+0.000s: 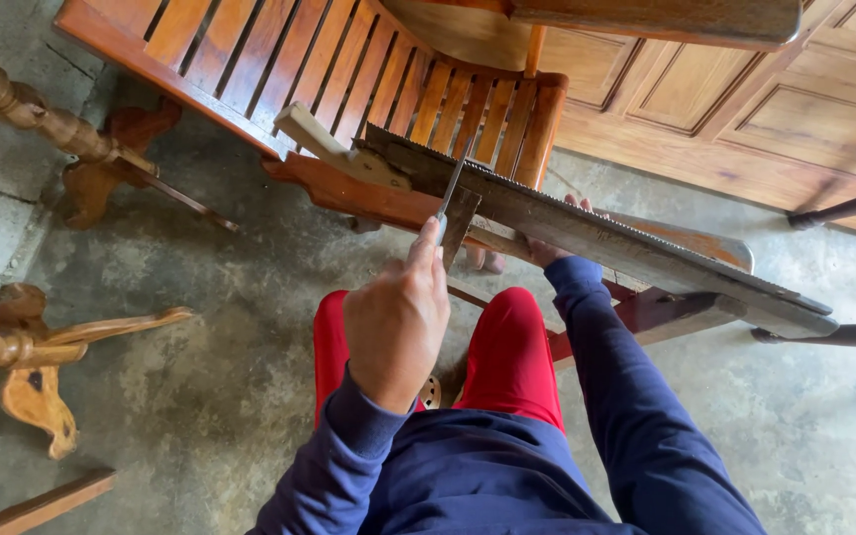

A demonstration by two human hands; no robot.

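The left hand (pixel 395 322) pinches a thin file (pixel 453 183) pointing toward one o'clock, onto the hand saw (pixel 587 233); the right hand (pixel 552 248), fingers curled, grips the blade from beneath.

Saw blade (pixel 596 238): dull grey with rust-brown patch; saw handle (pixel 334 149): pale tan wood; slatted bench (pixel 349 69): orange-brown; sleeves (pixel 636 426): navy blue; trousers (pixel 512 347): bright red; floor (pixel 200 327): mottled grey concrete.

Concrete floor (pixel 200 327), slatted wooden bench (pixel 279 59)
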